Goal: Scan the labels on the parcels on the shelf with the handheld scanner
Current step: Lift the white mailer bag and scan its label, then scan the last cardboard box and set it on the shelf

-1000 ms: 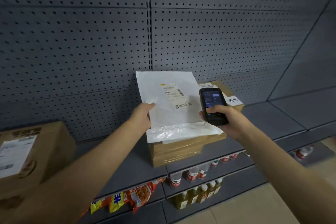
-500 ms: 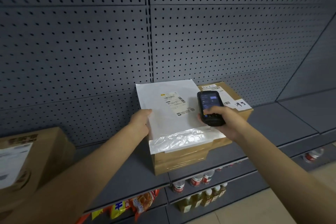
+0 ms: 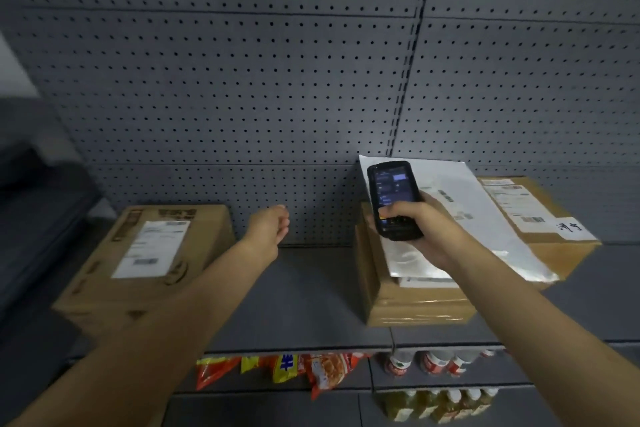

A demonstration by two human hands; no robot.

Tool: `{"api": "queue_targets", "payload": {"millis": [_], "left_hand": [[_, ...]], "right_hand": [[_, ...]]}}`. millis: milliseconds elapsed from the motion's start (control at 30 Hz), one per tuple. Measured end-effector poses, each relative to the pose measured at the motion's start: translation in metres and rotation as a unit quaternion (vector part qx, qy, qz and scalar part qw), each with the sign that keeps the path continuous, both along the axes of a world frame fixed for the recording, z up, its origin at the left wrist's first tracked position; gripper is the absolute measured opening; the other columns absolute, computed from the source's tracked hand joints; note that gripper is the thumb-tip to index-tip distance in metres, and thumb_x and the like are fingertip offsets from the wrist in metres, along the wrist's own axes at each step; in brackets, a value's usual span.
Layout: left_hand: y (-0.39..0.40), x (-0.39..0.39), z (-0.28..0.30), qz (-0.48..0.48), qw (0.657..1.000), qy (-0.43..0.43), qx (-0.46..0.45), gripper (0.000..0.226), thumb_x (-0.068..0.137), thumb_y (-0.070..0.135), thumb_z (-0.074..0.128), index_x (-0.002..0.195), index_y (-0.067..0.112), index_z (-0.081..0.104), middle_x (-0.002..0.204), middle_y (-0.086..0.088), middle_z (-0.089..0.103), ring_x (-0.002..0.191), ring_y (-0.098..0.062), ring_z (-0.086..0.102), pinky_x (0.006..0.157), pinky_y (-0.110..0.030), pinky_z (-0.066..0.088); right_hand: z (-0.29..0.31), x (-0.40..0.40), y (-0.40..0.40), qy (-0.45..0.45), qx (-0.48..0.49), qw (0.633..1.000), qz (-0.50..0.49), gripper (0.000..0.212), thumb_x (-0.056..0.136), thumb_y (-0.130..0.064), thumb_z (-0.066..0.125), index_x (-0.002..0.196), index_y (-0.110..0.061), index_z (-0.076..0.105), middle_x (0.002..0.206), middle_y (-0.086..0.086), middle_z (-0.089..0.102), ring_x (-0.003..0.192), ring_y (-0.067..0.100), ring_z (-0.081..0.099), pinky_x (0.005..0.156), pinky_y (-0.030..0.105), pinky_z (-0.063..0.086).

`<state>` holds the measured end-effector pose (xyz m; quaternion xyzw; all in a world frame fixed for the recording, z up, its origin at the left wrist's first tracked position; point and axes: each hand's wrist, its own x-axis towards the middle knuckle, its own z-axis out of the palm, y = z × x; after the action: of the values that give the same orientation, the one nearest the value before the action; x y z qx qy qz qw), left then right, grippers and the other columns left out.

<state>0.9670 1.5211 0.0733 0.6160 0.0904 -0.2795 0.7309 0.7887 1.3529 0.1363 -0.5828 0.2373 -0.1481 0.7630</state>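
Note:
My right hand [image 3: 420, 229] grips the black handheld scanner [image 3: 393, 198], its lit screen facing me, in front of a white mailer bag [image 3: 464, 218]. The bag lies flat with its label up, across two brown cartons: a front one [image 3: 415, 305] and a rear one [image 3: 540, 218] with its own label. My left hand [image 3: 268, 229] hangs in the air over the bare shelf between the parcels, fingers loosely curled, holding nothing. A large brown carton [image 3: 149, 253] with a white label on top stands on the shelf at the left.
The grey shelf board [image 3: 311, 295] backs onto a perforated grey panel [image 3: 242, 97]. Below it hang snack packets [image 3: 294, 371] and stand rows of bottles [image 3: 440, 402]. A dark block [image 3: 31, 201] fills the far left.
My left hand has let go of the white mailer bag and moved left. The bag now lies flat on the cartons. The view has swung left, showing the left carton fully.

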Motion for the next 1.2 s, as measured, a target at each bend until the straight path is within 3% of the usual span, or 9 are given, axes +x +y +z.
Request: {"api": "queue_targets", "payload": {"millis": [133,333,400,600,733,867,1000,1100,1200], "left_hand": [[0.08,0.032,-0.013,0.011,0.999,-0.011,0.034,0.037,0.097,0.003,0.052,0.133,-0.004,0.053,0.083,-0.004,0.055,0.072,-0.009,0.053,0.082,-0.023,0.05],[0.205,0.092,-0.032,-0.017,0.979,-0.074,0.19,0.035,0.095,-0.005,0.05,0.129,-0.007,0.057,0.089,-0.007,0.058,0.079,-0.018,0.057,0.079,-0.026,0.05],[0.24,0.11,-0.038,-0.034,0.96,-0.099,0.259,0.032,0.094,-0.003,0.052,0.126,-0.005,0.059,0.106,-0.011,0.059,0.097,-0.025,0.057,0.092,-0.034,0.049],[0.302,0.147,-0.062,-0.067,0.886,-0.153,0.432,0.037,0.087,0.025,0.056,0.12,0.011,0.065,0.125,-0.015,0.06,0.107,-0.034,0.061,0.087,-0.035,0.054],[0.315,0.155,-0.077,-0.045,0.91,-0.117,0.395,0.049,0.085,0.03,0.063,0.129,0.009,0.053,0.126,-0.013,0.055,0.11,-0.034,0.058,0.093,-0.043,0.053],[0.315,0.157,-0.086,-0.075,0.948,-0.052,0.306,0.032,0.085,0.014,0.068,0.114,0.003,0.062,0.111,-0.017,0.067,0.096,-0.031,0.066,0.086,-0.042,0.056],[0.312,0.157,-0.091,-0.093,0.954,-0.044,0.282,0.044,0.078,0.015,0.074,0.12,0.008,0.061,0.111,-0.013,0.067,0.101,-0.03,0.065,0.091,-0.048,0.054],[0.303,0.151,-0.102,-0.098,0.951,-0.064,0.287,0.068,0.061,0.019,0.08,0.124,0.014,0.057,0.12,-0.01,0.062,0.102,-0.028,0.063,0.088,-0.05,0.056],[0.286,0.121,-0.086,-0.097,0.945,-0.1,0.295,0.068,0.069,0.014,0.081,0.13,0.014,0.049,0.127,-0.007,0.053,0.111,-0.026,0.057,0.093,-0.048,0.053]], "right_hand": [[-0.013,0.044,0.066,0.008,0.031,0.998,0.05,0.038,0.077,0.007,0.065,0.113,-0.003,0.058,0.092,0.019,0.072,0.091,0.036,0.071,0.086,0.042,0.057],[-0.064,0.106,0.18,0.054,0.112,0.99,0.069,0.029,0.078,0.007,0.064,0.106,-0.002,0.063,0.097,0.021,0.071,0.094,0.037,0.069,0.092,0.045,0.054],[-0.081,0.123,0.213,0.073,0.127,0.986,0.074,0.026,0.079,0.007,0.064,0.104,-0.002,0.064,0.099,0.022,0.071,0.095,0.036,0.069,0.091,0.043,0.054],[-0.119,0.153,0.271,0.116,0.122,0.981,0.098,0.034,0.079,-0.002,0.065,0.113,0.003,0.064,0.106,0.023,0.072,0.091,0.027,0.07,0.073,0.029,0.055],[-0.133,0.165,0.282,0.123,0.125,0.98,0.09,0.044,0.078,0.0,0.066,0.121,0.002,0.06,0.11,0.024,0.071,0.093,0.028,0.071,0.075,0.031,0.056],[-0.138,0.17,0.284,0.119,0.12,0.982,0.088,0.048,0.077,0.001,0.067,0.124,-0.002,0.056,0.112,0.024,0.07,0.096,0.029,0.071,0.08,0.035,0.056],[-0.142,0.166,0.285,0.127,0.098,0.984,0.078,0.056,0.073,0.0,0.07,0.126,-0.006,0.053,0.112,0.023,0.07,0.098,0.03,0.07,0.074,0.035,0.057],[-0.142,0.154,0.283,0.129,0.081,0.986,0.069,0.069,0.061,-0.008,0.078,0.126,-0.01,0.054,0.117,0.021,0.069,0.106,0.035,0.067,0.087,0.044,0.056],[-0.139,0.131,0.272,0.124,0.065,0.989,0.051,0.079,0.052,-0.013,0.081,0.127,-0.013,0.055,0.118,0.017,0.068,0.107,0.033,0.066,0.087,0.042,0.056]]}}
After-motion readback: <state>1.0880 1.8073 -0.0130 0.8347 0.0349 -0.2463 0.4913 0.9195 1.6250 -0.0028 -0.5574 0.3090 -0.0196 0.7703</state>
